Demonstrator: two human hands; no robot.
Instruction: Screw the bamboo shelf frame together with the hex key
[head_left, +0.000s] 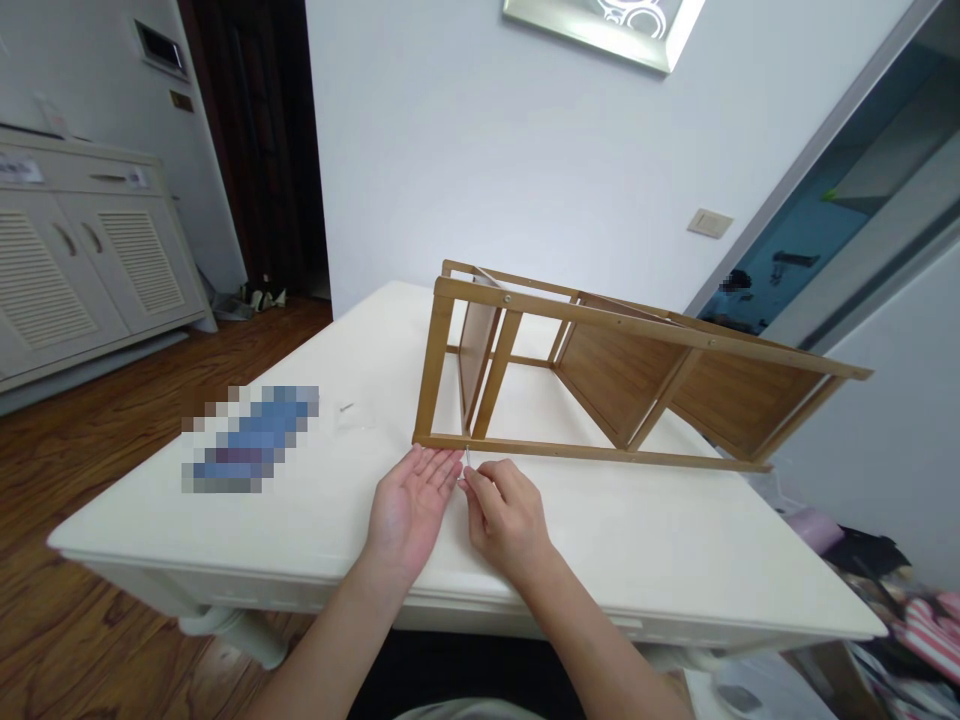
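A wooden shelf rack (555,447) lies on its side on the white table, with slatless panels set between its rails. My right hand (511,518) is closed in a pinch on a thin metal hex key (467,457), whose tip meets the rack's lower front rail near its left end. Beside it, my left hand (412,505) lies palm up with fingers stretched out, the fingertips close to the same rail. Whatever the key's tip engages is too small to make out.
On the white table (630,545), left of the rack, a screw (346,408) lies by a clear plastic bag (355,416). Farther left is a blurred blue item (259,440). A wall (390,180) rises behind the table. Assorted belongings (870,560) are piled at the right.
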